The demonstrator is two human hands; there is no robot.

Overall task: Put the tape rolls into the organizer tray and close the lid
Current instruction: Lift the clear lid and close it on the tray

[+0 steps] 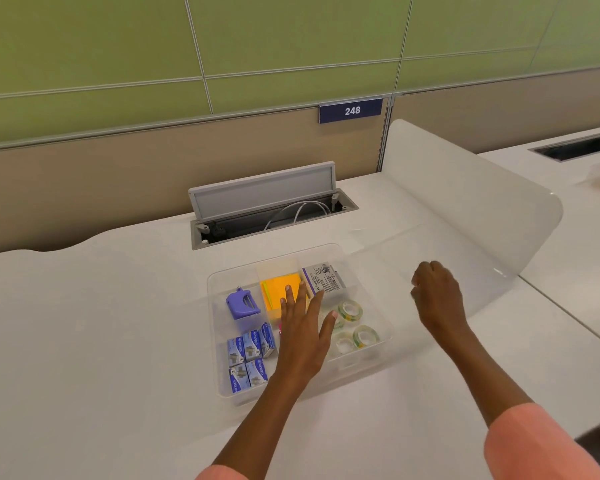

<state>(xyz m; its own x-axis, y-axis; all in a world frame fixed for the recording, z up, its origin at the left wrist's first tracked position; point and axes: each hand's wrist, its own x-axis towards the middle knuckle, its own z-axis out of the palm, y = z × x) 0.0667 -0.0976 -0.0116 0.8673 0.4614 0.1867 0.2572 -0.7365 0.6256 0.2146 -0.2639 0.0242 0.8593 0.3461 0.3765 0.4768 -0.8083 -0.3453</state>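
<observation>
A: Why is the left hand (303,327) spread flat over the middle of the organizer tray (222,386)?

B: My guess is that it steadies the tray; the fingers are open and splayed, gripping nothing, and they lie across the yellow sticky notes (279,289) and the divider beside them; a light clear tray on a smooth white surface (101,323) would slide if the lid were swung without that weight on it.

A: And the tape rolls (350,311)?

B: Already inside; I count three clear rolls in the right-hand compartment, one toward the back, two nearer the front, all lying flat or a little tilted; that part of the task looks done.

A: So the right hand (437,296) is at the lid?

B: It seems so; the lid (392,244) is transparent and very hard to see, but faint edges show it folded out to the right of the tray, lying over the surface; the right hand is curled, knuckles up, fingers bent as though pinching the lid's far edge; whether it truly grips the edge or only rests on it, I cannot tell.

A: Why grasp it there?

B: The far edge gives the longest lever about the hinge side; lifting there should carry the lid over in one arc.

A: Anything in the way?

B: The purple and white box (324,278) at the back stands a little proud and tilted; the staple boxes (248,358) and the purple staple remover (241,303) sit low; and the left hand must clear out before the lid lands.
</observation>
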